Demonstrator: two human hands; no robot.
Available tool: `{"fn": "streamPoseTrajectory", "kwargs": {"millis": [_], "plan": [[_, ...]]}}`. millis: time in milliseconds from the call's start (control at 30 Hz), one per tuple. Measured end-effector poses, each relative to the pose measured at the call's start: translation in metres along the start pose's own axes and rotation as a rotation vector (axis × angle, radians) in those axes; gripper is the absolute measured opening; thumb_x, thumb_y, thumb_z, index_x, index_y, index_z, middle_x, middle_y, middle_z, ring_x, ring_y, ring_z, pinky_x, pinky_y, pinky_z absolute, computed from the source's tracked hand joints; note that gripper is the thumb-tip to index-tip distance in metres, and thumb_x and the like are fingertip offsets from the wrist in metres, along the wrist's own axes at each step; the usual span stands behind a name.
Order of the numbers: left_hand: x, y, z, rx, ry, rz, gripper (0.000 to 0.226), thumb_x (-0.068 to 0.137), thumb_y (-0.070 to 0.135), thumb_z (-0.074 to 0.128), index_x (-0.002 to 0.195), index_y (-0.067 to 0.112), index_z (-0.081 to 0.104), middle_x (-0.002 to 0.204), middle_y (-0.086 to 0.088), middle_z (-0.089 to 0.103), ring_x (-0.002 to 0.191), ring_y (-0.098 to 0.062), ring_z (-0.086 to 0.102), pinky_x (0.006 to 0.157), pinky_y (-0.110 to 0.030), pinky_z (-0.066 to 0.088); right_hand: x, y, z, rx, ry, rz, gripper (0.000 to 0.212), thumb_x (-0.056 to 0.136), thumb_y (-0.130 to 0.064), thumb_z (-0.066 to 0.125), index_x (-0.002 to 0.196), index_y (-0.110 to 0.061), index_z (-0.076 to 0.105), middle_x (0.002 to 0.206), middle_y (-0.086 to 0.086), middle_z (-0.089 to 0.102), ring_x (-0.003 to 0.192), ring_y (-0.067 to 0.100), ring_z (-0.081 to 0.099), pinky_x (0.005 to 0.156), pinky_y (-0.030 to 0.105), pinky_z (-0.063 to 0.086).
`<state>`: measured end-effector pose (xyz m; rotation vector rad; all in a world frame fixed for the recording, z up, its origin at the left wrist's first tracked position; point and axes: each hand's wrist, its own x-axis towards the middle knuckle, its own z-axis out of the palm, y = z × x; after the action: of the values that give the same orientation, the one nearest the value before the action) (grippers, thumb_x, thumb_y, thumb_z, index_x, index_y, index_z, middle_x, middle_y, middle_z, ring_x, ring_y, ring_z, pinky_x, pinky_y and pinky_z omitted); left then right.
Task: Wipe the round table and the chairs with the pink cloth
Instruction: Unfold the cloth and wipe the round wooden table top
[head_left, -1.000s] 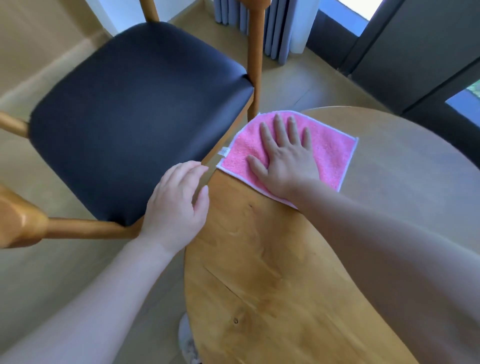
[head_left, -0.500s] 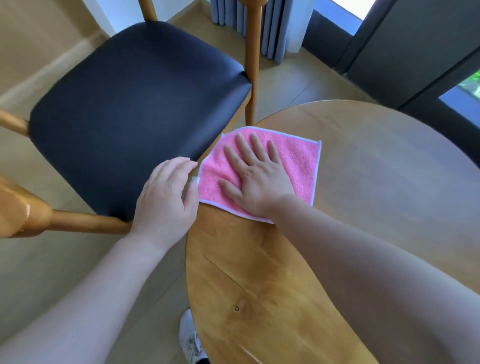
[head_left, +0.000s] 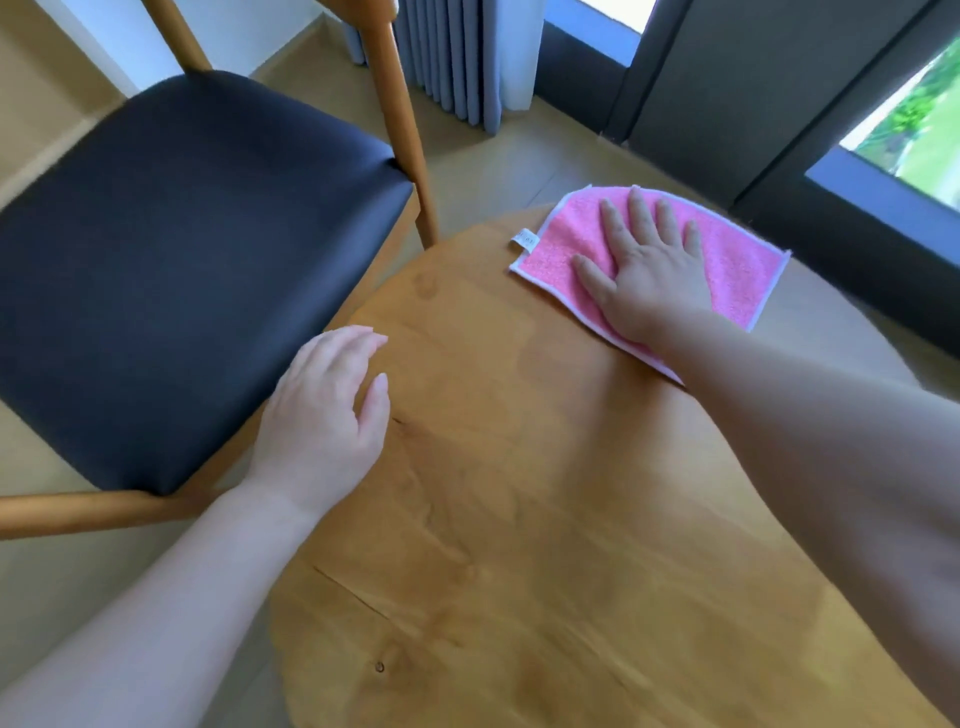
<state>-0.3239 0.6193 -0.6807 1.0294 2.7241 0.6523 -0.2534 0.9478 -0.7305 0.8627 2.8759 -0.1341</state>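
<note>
A person's right hand (head_left: 649, 275) lies flat on a pink cloth (head_left: 737, 265), fingers spread wide — likely to press the whole cloth against the wood while wiping. The cloth sits at the far edge of the round wooden counter (head_left: 519, 519), its small white tag pointing left. The left hand (head_left: 327, 421) rests at the counter's near-left edge, fingers relaxed and holding nothing, probably as a brace. A dark-cushioned chair (head_left: 182, 260) stands just beside the counter, not yet touched by the cloth.

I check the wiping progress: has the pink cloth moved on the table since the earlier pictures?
Yes. The pink cloth, under the flat right hand, has slid along the table rim, away from the chair and toward the window side.
</note>
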Motion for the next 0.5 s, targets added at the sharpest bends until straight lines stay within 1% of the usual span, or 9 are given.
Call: {"fn": "streamPoseTrajectory", "kwargs": {"millis": [133,233,300,500], "plan": [[0.003,0.013,0.01,0.021,-0.026,0.037,0.042,0.094,0.029,0.039,0.129,0.011,0.054,0.132,-0.004,0.054,0.126,-0.02,0.045,0.104,-0.034,0.036,-0.013,0.038,-0.002,0.009,-0.004,0.085,0.081,0.084,-0.073,0.007,0.153,-0.031,0.002,0.162,0.002,-0.003,0.148,0.028,-0.003,0.118,0.051,-0.001],[0.004,0.019,0.015,0.026,-0.033,0.051,0.042,0.094,0.03,0.039,0.129,0.012,0.053,0.133,-0.003,0.053,0.126,-0.021,0.045,0.104,-0.039,0.039,-0.029,0.054,0.0,0.015,-0.007,0.138,0.08,0.085,-0.072,0.008,0.153,-0.031,0.003,0.162,0.002,-0.003,0.148,0.027,-0.004,0.118,0.05,-0.002],[0.003,0.021,0.017,0.023,-0.036,0.062,0.042,0.094,0.031,0.039,0.129,0.013,0.053,0.133,-0.002,0.053,0.126,-0.02,0.045,0.104,-0.039,0.04,-0.038,0.055,0.002,0.019,-0.01,0.155,0.08,0.085,-0.072,0.008,0.153,-0.031,0.003,0.161,0.001,-0.003,0.148,0.026,-0.004,0.118,0.051,-0.003],[-0.012,0.013,0.006,0.024,-0.004,0.083,0.039,0.094,0.028,0.04,0.127,0.011,0.054,0.131,-0.003,0.054,0.123,-0.018,0.045,0.101,-0.031,0.036,-0.065,0.031,0.009,0.03,-0.015,0.16,0.081,0.084,-0.074,0.007,0.153,-0.031,0.001,0.161,0.001,-0.005,0.147,0.027,-0.007,0.117,0.052,-0.004]]}}
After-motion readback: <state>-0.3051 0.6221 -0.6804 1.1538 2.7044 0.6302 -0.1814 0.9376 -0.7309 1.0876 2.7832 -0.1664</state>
